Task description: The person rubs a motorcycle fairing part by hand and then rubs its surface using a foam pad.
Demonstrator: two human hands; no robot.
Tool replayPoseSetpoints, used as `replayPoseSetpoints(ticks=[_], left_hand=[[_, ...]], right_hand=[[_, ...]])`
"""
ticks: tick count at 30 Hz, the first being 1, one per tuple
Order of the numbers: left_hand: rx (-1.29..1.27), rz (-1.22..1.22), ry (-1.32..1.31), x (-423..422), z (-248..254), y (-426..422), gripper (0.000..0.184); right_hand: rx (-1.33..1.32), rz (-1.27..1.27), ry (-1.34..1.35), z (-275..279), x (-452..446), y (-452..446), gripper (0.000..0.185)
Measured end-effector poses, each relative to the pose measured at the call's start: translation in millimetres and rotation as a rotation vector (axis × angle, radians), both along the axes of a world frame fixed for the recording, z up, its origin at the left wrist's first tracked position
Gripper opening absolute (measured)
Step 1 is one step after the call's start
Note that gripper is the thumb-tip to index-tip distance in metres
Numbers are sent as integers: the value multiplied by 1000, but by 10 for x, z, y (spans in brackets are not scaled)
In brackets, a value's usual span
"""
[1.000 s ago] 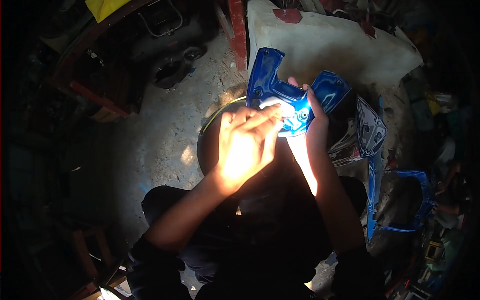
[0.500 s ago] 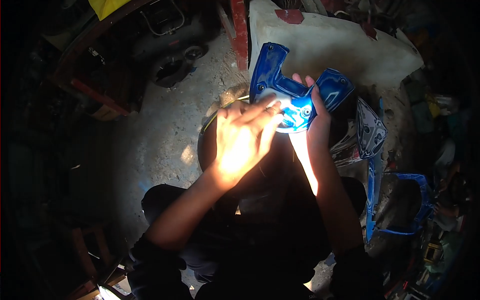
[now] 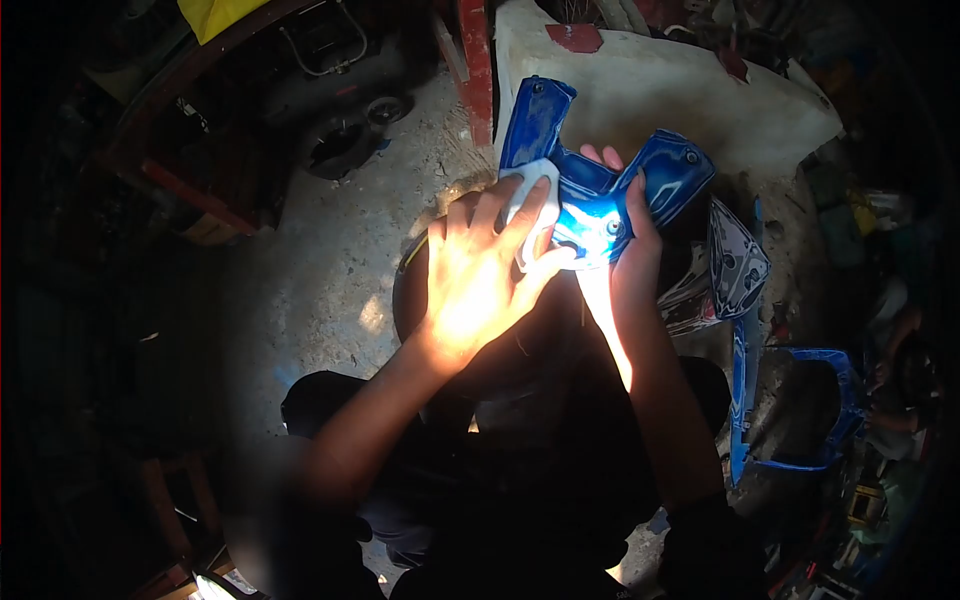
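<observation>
The blue panel (image 3: 585, 212) is held raised between the two hands, with the pale sheet (image 3: 690, 105) lying beyond it. By the right hand (image 3: 632, 215) it is clamped directly: the thumb is laid over the front of the panel and fingertips are shown behind it, so the panel extends leftward from that grip. At the panel's left side a white cloth (image 3: 526, 188) is pressed by the spread fingers of the left hand (image 3: 490, 245); whether it is pinched as well cannot be told. Both hands are thus in contact, neither being plainly nearer. The panel's longer axis appears to be set crosswise from hand to hand, its two arms being pointed away from the person. A glossy, deep-blue surface is shown, streaked with pale reflections and brightly lit near the centre, where a round hole is seen; another is seen near each arm's tip.
</observation>
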State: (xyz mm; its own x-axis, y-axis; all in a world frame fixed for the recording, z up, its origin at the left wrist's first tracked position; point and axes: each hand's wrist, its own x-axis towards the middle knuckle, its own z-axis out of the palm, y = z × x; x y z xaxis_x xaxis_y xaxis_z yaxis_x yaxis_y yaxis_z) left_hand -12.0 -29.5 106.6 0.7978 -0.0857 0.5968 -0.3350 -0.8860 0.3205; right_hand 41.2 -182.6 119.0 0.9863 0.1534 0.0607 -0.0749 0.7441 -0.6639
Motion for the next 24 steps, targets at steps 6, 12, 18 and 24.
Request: replayPoseSetpoints(ticks=[6,12,18,24], left_hand=[[-143,42,30,38,-5,23,59],[-215,-28,-56,93,-20,50,43],[-66,66,-57,88,65,26,40],[-37,18,-100,41,148,-56,38]], right_hand=[[-38,158,39,-101,-11,-35,61],[-51,184,66,-40,-40,31,67],[-4,259,49,-14,-33,-15,63],[-157,169,63,-194,-18,-5,70]])
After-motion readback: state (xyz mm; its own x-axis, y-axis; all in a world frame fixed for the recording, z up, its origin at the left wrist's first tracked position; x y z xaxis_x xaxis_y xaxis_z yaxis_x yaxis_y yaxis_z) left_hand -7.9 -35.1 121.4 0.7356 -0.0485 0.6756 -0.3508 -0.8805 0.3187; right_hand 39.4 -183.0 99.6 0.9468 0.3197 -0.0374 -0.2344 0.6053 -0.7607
